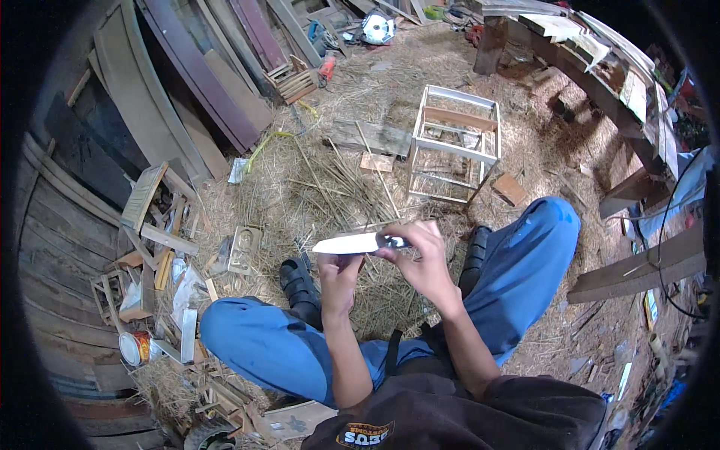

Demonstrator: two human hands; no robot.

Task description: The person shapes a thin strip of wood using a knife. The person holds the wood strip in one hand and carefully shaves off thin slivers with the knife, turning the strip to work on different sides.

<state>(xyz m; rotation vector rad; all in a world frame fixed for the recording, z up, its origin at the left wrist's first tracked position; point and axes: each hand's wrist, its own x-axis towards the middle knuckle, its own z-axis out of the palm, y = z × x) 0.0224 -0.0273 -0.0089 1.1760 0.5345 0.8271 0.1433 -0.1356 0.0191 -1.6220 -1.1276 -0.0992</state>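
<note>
My right hand (429,268) is closed around the dark handle of a knife (345,244). The broad blade points left and shines bright white, so its surface detail is lost. My left hand (339,285) is closed just beneath the blade, its fingers mostly hidden by it. A thin strip seems to run behind the blade between the hands; whether my left hand grips it is not visible. Beyond my hands, long thin sticks (322,176) lie scattered over straw-like shavings between my feet and a pale wooden frame (456,142).
Wooden boards (199,71) lean at the far left. Wood scraps (154,240) and a small bucket (135,348) are heaped at my left. A rough wooden bench (600,64) stands at the far right, with a black cable (660,240) hanging nearer. A circular saw (377,28) lies at the back.
</note>
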